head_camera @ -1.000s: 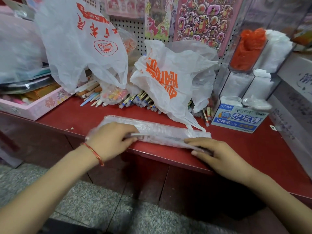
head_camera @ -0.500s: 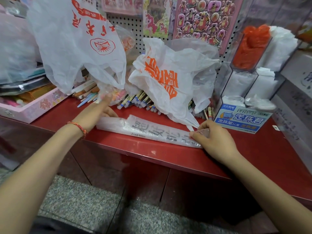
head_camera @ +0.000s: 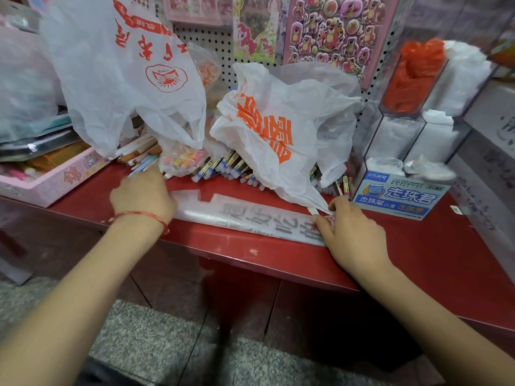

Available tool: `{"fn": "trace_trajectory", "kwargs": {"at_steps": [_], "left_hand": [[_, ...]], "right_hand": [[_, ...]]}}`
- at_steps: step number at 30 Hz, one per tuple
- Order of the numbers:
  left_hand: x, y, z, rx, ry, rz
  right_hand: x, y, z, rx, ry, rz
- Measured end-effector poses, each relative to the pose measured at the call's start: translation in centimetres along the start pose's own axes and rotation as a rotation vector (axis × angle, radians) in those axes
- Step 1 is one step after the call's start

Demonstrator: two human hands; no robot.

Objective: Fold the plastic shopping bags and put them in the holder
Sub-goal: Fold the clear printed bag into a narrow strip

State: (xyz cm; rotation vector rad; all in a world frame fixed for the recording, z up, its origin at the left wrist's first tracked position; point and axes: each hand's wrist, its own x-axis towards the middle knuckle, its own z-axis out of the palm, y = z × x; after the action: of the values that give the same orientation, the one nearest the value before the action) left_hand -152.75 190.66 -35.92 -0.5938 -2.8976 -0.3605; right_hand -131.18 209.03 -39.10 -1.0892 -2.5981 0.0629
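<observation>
Thin translucent plastic, the folded bag (head_camera: 250, 221) is lying as a long flat strip along the near edge of the red counter (head_camera: 418, 260). It is probably light, limp and slippery, best taken at its ends. The left hand (head_camera: 143, 197) is resting on its left end, and I cannot tell how the hidden fingers are curling. The right hand (head_camera: 354, 235) is pinching the right end.

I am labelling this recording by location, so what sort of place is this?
Probably a small stationery shop: pink bear sticker sheets hang on a white pegboard, loose pens and pencils lie heaped on the red counter, and a blue-and-white cardboard pen box stands at the right.
</observation>
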Motion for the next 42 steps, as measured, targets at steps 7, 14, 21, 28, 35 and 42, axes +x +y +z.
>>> {"fn": "trace_trajectory", "kwargs": {"at_steps": [7,14,21,28,35,42], "left_hand": [[-7.4,6.7,2.4,-0.105,-0.171,0.833],[-5.2,1.8,4.3,0.001,-0.355,0.643],[-5.5,1.6,3.9,0.002,-0.332,0.626],[-5.5,1.8,3.4,-0.023,-0.383,0.598],[-7.6,3.5,0.6,0.121,-0.255,0.601],[-11.6,6.9,-3.5,-0.880,-0.318,0.666]], "right_hand": [[-0.1,0.0,-0.2,-0.032,-0.004,-0.005],[-0.1,0.5,0.1,0.005,-0.006,0.046],[-0.4,2.0,-0.7,0.010,0.231,-0.395],[-1.2,3.5,-1.1,0.091,-0.139,-0.555],[-1.4,2.2,-3.7,0.055,0.129,-0.684],[-2.7,-0.7,-10.5,1.194,0.021,-0.329]]}}
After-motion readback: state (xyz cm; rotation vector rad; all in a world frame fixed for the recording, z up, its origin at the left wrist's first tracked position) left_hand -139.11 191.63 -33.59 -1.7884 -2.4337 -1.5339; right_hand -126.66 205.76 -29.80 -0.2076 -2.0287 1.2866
